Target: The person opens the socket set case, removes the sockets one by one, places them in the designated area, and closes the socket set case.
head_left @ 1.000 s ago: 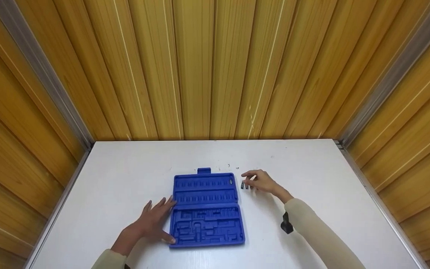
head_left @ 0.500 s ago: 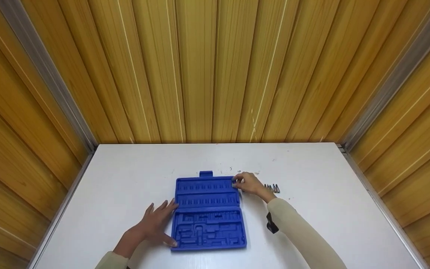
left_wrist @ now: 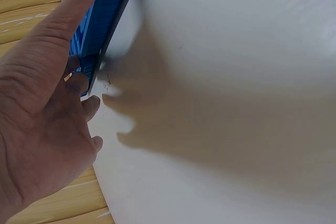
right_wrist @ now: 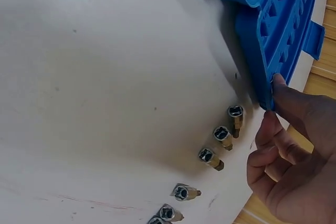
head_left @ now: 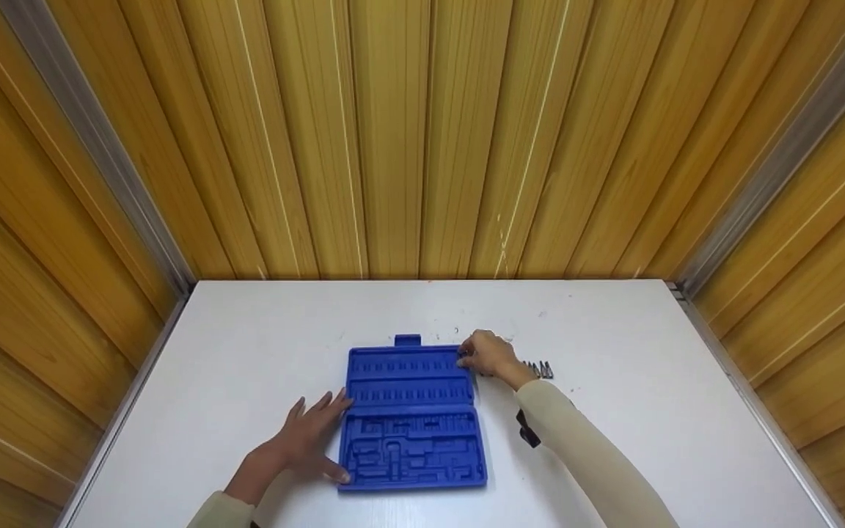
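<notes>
An open blue plastic tool case [head_left: 411, 407] with moulded slots lies on the white table. My left hand [head_left: 304, 442] rests along its left side, fingers spread and thumb on the near left corner; the left wrist view shows the thumb on the case wall [left_wrist: 100, 24]. My right hand [head_left: 492, 355] is at the far right corner. In the right wrist view, its thumb [right_wrist: 286, 95] lies inside the rim and a fingertip touches the outside, pinching the corner. The slot under the thumb is hidden. Several small metal socket bits [right_wrist: 222, 136] stand beside the right hand.
More socket bits [head_left: 544, 369] stand in a row right of my right wrist. Small dark specks mark the white table [head_left: 246, 352]. Yellow wood-patterned panels [head_left: 386, 147] rise behind the table and on both sides. The case's latch tab [head_left: 408, 340] sticks out at the back.
My right hand has moved left from the socket bits to the case's far right corner, covering a slot where a small piece showed earlier. The left hand stays on the case.
</notes>
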A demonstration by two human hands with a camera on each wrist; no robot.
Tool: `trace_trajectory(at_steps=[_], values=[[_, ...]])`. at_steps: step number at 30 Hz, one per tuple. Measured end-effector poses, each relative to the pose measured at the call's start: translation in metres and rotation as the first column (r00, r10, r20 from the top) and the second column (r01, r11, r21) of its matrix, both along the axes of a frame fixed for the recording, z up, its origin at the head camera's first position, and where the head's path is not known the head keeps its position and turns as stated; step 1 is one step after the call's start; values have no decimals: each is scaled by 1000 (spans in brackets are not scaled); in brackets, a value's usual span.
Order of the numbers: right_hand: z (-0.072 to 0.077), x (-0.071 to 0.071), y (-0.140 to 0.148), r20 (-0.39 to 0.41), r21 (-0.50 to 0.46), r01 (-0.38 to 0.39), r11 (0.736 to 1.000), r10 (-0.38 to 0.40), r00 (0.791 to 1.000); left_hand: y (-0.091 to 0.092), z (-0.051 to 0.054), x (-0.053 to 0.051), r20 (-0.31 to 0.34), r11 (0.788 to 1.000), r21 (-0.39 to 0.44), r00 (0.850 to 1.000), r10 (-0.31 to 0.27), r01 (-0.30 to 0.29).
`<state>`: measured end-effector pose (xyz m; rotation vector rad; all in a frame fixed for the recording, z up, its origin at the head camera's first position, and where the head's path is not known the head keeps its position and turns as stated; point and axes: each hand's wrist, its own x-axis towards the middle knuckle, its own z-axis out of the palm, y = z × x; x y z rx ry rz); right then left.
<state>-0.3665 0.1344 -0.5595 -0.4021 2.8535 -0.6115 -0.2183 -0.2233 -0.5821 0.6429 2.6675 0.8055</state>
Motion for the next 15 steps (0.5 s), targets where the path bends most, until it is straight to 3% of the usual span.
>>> trace_trajectory(at_steps=[8,15], values=[[0,-2,1,28,-6,-30,1000,31,999,2,0,-1,6,1000,3,1000,11,-11],[-7,-2,4,-1,-60,-27,998,27,1000,2,1,-1,9,1000,-9,1000,10,-10]])
